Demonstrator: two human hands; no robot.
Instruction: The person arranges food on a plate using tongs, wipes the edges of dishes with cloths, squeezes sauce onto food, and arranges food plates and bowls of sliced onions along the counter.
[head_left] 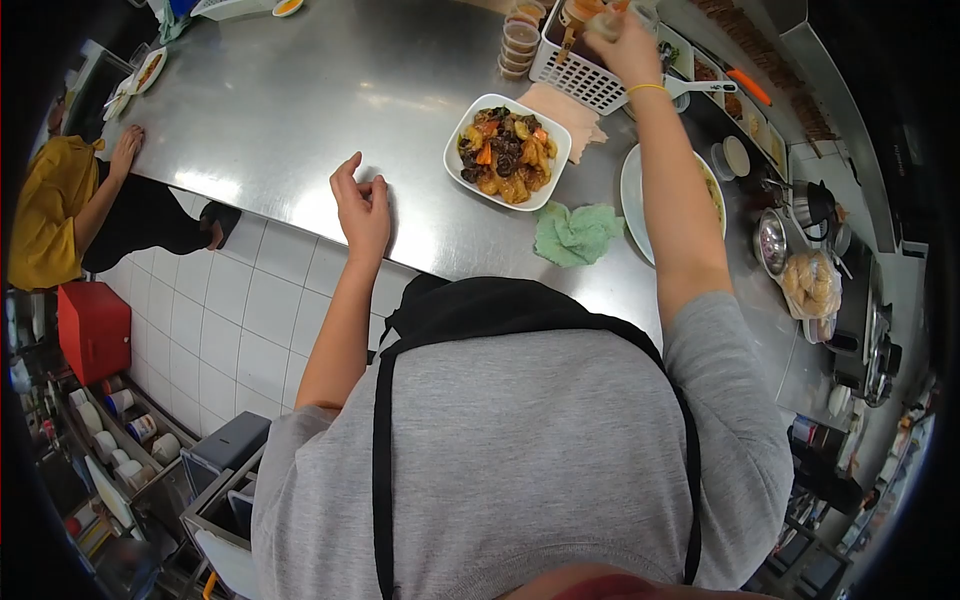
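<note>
My left hand [362, 208] hovers over or rests at the near edge of the steel counter [300, 120], empty, its fingers loosely bent and apart. To its right sits a square white bowl [465, 183] filled with a glazed stir-fry [507, 150] of dark fungus, carrot and browned pieces. My right hand [628, 50] reaches to the far side, over a white perforated basket [577, 80]. Its fingers are closed around something pale or clear among small containers; what it is I cannot make out. My right forearm partly covers a white oval plate [634, 205] of food.
A green cloth [577, 235] lies near the bowl, and a pinkish cloth [570, 118] lies beside the basket. Stacked sauce tubs [518, 50] stand left of the basket. Ingredient trays [735, 105] line the right. A person in a yellow top [55, 215] stands at the counter's left end.
</note>
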